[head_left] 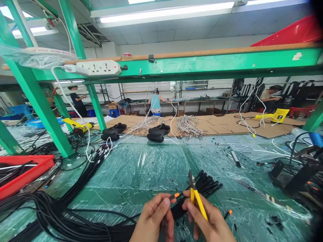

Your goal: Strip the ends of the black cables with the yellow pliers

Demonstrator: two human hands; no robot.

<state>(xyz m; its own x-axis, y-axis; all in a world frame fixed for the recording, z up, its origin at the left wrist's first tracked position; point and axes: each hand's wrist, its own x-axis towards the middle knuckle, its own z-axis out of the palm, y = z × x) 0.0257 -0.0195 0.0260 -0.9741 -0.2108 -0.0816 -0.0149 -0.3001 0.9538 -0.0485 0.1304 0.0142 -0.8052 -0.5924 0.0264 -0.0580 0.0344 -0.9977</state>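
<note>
The left hand (157, 215) is in a pinch — thumb and forefinger drawn together. The right hand (214, 218) curls in a grip, fingers bent inward. The 2 hands sit close, fingertips apart.

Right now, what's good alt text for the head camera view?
A person's left hand pinches a small orange-tipped piece while the right hand holds yellow-handled cutters, above a plastic-covered green table; black cables lie in bundles.
</note>
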